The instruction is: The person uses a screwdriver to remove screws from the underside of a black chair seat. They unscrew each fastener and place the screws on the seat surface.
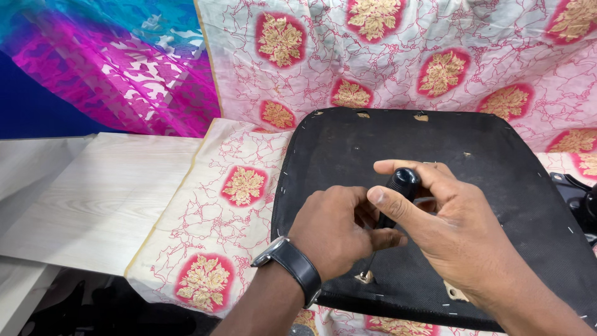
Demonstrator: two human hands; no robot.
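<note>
1. gripping the screwdriver [398,193] with our right hand [448,233], we close thumb and fingers around its black handle, which stands nearly upright, the thin shaft running down to a small torn patch in the seat's black fabric.
2. our left hand [333,230] is curled into a loose fist just beside the shaft, fingertips pinched in near it; we cannot tell whether they actually touch it.
3. a black wristwatch [292,264] sits on our left wrist, both forearms coming in from the lower edge.
4. the black upholstered seat panel [497,155], its edges dotted with staples, lies underside up on a white cloth with red and gold floral medallions [230,205], over a pale wooden tabletop [106,193].
</note>
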